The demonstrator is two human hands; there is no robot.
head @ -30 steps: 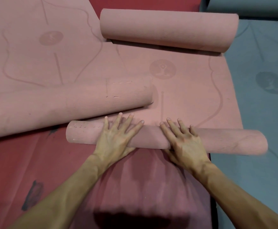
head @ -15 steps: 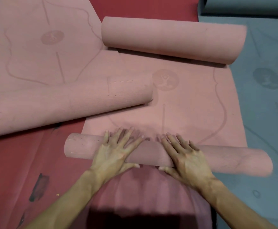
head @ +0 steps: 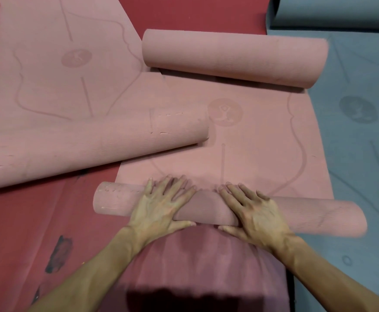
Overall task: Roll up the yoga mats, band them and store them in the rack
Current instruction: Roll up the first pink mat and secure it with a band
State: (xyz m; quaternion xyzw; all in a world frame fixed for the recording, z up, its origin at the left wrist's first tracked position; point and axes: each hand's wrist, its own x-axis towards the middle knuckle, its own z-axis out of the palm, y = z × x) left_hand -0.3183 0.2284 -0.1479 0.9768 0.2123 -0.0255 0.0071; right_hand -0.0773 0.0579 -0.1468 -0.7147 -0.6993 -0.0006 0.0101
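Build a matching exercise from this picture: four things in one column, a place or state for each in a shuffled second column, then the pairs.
Column A
1. near roll
2. far roll
3. left roll
4. blue mat

Column B
a. spread flat at the right
b. pressed under the left hand and the right hand
c. on the far side, no hand on it
d. lying at an angle, running off the picture's left edge

Pairs: 1-b, 2-c, 3-d, 4-a
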